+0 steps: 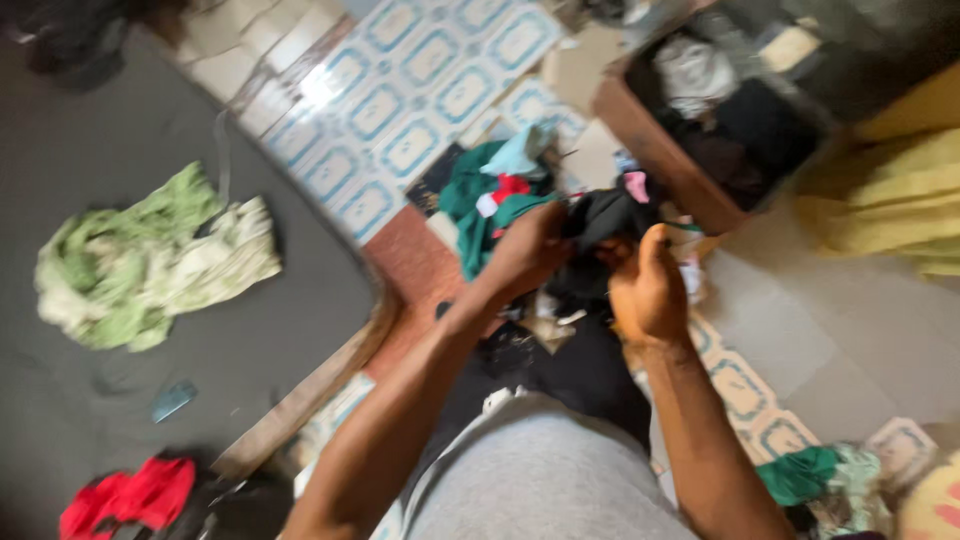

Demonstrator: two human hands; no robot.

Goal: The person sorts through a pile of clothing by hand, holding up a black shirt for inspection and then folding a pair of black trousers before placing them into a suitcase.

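Patterned floor tiles (420,100) lie strewn with clothes; both the left hand (528,250) and right hand (648,290) grip a black garment (605,218) above the heap, fingers closed on it.

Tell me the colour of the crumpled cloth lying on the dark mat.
Light green and cream crumpled cloth, clearest in the head view.

Both hands hold a black cloth (600,222) over a heap of clothes on the floor. The left hand (528,250) grabs its edge, and the right hand (648,290) grabs the other side. A green cloth (150,262) lies on the dark mat (90,160).
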